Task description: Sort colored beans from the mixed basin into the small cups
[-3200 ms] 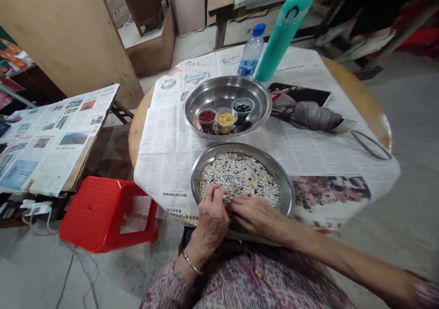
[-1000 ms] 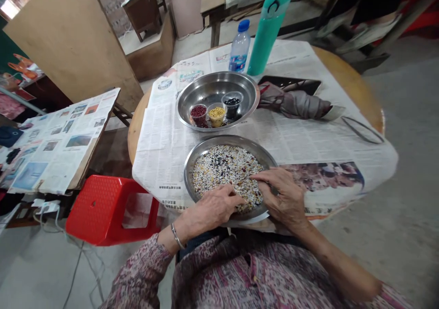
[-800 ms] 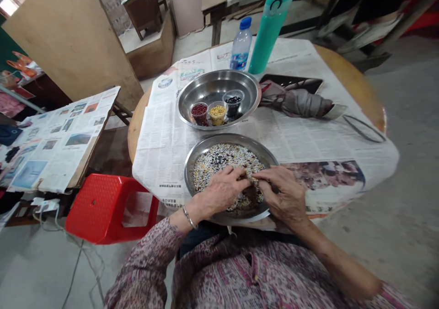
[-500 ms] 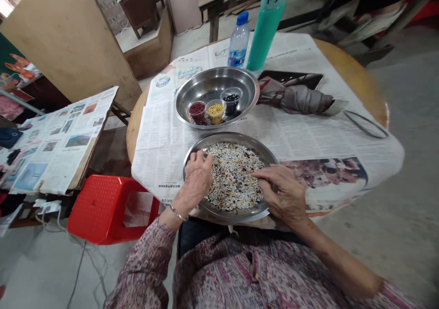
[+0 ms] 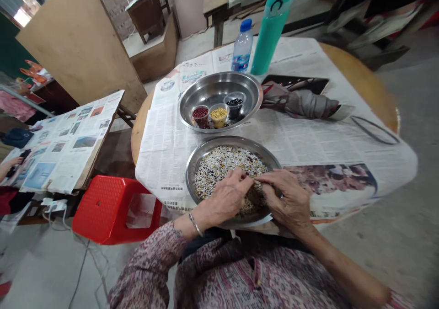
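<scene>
A shallow steel basin (image 5: 195,158) near the table's front edge holds a spread of white rice mixed with yellow, black and dark red grains (image 5: 222,162). Over its front part is my left hand (image 5: 228,197), fingers curled down to the mix. Whatever those fingers pinch is hidden. At the right rim my right hand (image 5: 286,199) grips the basin, thumb and forefinger reaching inside, almost against my left fingertips. Behind, a deeper steel basin (image 5: 185,105) contains clear cups of red beans (image 5: 200,113), yellow beans (image 5: 218,115) and black beans (image 5: 235,104).
Newspaper (image 5: 161,149) covers the round table. A water bottle (image 5: 243,46), a teal bottle (image 5: 272,34), a folded umbrella (image 5: 302,103) and a dark flat case (image 5: 318,84) stand or lie at the back. A red stool (image 5: 106,208) is left, beside another papered table (image 5: 68,140), with a person's hand at its edge.
Earlier both hands were together at the front rim; then my right hand took the right rim and stayed. My left hand swept to the left side and is now back beside the right.
</scene>
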Motion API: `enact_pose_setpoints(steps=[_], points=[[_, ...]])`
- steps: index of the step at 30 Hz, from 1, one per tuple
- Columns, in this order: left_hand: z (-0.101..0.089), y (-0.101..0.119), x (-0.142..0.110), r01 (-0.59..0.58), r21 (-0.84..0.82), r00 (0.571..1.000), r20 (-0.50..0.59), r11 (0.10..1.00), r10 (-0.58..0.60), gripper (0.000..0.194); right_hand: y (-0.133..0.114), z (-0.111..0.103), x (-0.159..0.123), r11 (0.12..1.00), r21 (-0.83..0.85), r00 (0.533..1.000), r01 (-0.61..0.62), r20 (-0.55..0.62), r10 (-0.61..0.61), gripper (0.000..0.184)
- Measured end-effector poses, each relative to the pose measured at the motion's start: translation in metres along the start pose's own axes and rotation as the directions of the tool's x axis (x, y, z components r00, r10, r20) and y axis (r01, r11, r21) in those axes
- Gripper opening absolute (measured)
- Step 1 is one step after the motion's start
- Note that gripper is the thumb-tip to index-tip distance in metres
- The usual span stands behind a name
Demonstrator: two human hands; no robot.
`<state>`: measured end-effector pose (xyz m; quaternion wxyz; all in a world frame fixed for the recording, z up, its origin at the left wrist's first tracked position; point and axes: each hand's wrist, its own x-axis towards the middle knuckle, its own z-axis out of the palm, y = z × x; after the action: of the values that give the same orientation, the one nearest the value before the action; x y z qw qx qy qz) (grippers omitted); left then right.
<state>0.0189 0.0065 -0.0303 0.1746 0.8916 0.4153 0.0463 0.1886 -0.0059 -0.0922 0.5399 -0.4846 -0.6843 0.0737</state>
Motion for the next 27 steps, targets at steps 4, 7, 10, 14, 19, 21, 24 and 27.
enact_pose_setpoints(steps=[4,7,10,14,19,21,24,27], points=[[-0.003,-0.012,0.034,-0.069,0.168,0.993,-0.081,0.983,0.084,0.030,0.002,0.000,-0.002,1.000,-0.007,1.000,0.003,-0.030,-0.003,0.020],[-0.008,-0.022,0.044,-0.043,0.252,0.996,-0.070,0.967,0.062,0.032,0.003,0.000,-0.003,1.000,0.004,1.000,-0.013,-0.022,0.014,0.020],[-0.015,-0.032,0.039,0.040,0.291,0.998,-0.061,0.956,-0.023,0.029,0.004,-0.001,-0.005,1.000,0.015,1.000,-0.018,-0.014,0.018,0.019],[-0.024,-0.041,0.014,0.166,0.261,0.986,-0.070,0.951,-0.153,0.028,0.005,-0.002,-0.006,1.000,0.011,1.000,0.001,0.005,-0.001,0.017],[-0.021,-0.034,-0.026,0.283,0.170,0.959,-0.054,0.944,-0.278,0.013,0.003,-0.003,-0.006,1.000,-0.004,0.999,-0.001,0.041,0.001,0.018],[-0.018,-0.027,-0.036,0.277,0.130,0.961,-0.022,0.952,-0.276,0.015,0.003,-0.003,-0.006,1.000,-0.008,1.000,0.005,0.026,-0.005,0.018],[-0.013,-0.013,-0.040,0.208,0.097,0.975,0.053,0.973,-0.214,0.018,0.003,-0.002,-0.006,1.000,-0.008,1.000,0.007,0.020,-0.007,0.019],[-0.008,-0.002,-0.032,0.113,0.123,0.989,0.087,0.986,-0.124,0.014,0.004,-0.002,-0.005,1.000,0.001,1.000,0.025,0.014,-0.025,0.021]])
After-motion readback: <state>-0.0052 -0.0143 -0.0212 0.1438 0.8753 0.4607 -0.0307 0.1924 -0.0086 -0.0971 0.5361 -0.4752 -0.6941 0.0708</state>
